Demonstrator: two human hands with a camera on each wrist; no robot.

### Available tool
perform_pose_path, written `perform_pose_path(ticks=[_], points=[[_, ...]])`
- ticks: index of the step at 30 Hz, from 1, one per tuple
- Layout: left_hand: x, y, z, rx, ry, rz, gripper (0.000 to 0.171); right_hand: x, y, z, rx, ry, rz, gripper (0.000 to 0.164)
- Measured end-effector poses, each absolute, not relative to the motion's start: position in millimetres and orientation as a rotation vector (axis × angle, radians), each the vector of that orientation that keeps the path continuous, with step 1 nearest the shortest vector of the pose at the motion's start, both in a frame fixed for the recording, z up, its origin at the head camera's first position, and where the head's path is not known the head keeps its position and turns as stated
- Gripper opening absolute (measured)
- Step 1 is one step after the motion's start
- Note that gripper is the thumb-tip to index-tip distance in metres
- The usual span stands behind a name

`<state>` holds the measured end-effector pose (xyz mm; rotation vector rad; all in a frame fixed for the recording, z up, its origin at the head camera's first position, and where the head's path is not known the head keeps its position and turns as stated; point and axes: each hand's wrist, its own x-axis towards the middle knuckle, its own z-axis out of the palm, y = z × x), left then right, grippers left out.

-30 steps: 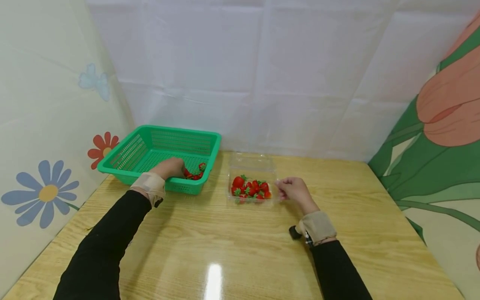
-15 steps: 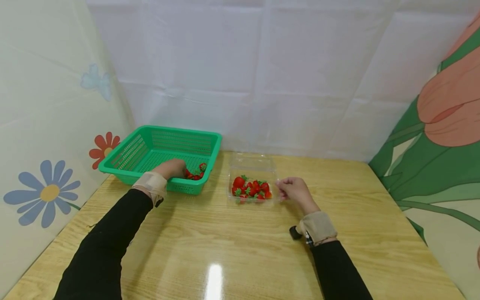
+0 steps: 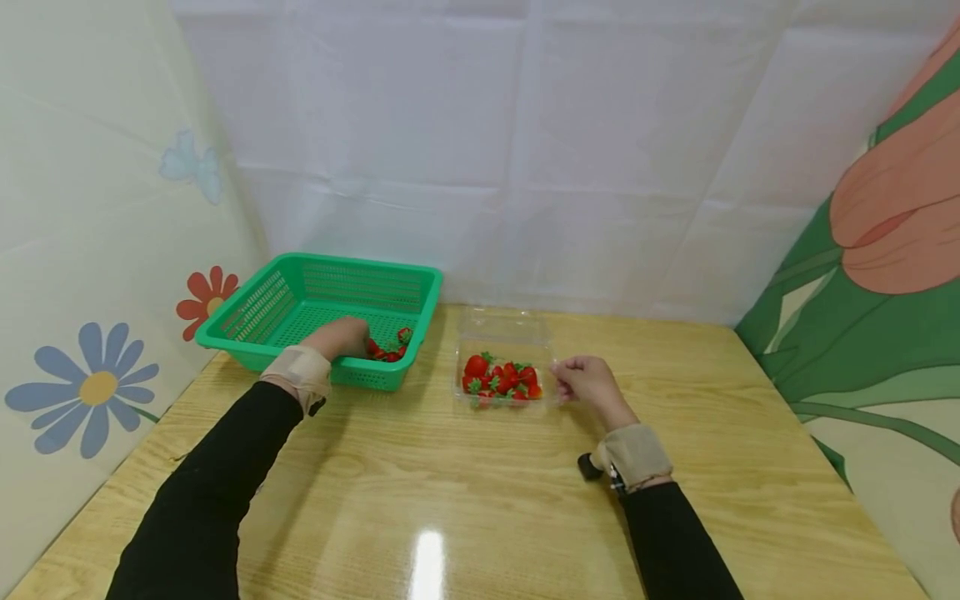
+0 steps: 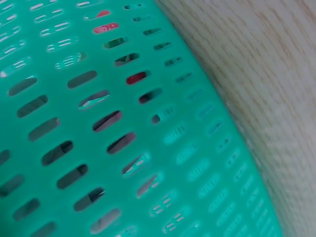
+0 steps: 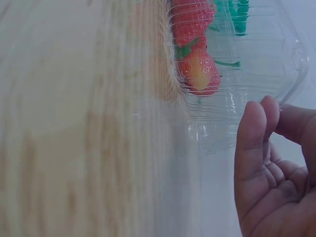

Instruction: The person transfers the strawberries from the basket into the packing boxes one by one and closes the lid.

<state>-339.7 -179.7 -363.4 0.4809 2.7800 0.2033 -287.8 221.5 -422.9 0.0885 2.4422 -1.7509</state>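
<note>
My left hand (image 3: 341, 337) reaches over the near rim of a green plastic basket (image 3: 367, 377), its fingers down beside several strawberries (image 3: 403, 337) in the near right corner. Those fingertips are hidden, so I cannot tell whether they grip a berry. In the left wrist view the slotted basket wall (image 4: 163, 128) fills most of the picture, with bits of red behind it. My right hand (image 3: 588, 382) pinches the right edge of a clear plastic box (image 3: 502, 329) between thumb and fingertips. Several strawberries (image 3: 504, 379) lie inside that box, and its lid stands raised at the back.
Both containers stand on a wooden table (image 3: 487, 492), basket at left and box to its right. A white sheet (image 3: 480, 150) hangs close behind them. Flower-patterned cloths border the left and right sides.
Hardly anything differs. The left hand stays in the basket and the right hand keeps its pinch on the box edge; the head view shifts very slightly.
</note>
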Motion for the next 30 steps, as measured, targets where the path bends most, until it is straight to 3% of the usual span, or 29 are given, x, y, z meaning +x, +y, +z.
perform_pose_path(ticks=[17, 25, 30], points=[[-333, -180, -357, 0.458, 2.886, 0.297, 0.043, -289, 219, -424, 0.1, 2.441, -1.757, 0.026], [-328, -182, -334, 0.488, 2.95, 0.363, 0.02, -288, 219, -422, 0.087, 2.443, -1.741, 0.029], [-321, -176, -317, 0.518, 2.988, 0.414, 0.023, -288, 219, -422, 0.082, 2.45, -1.733, 0.03]])
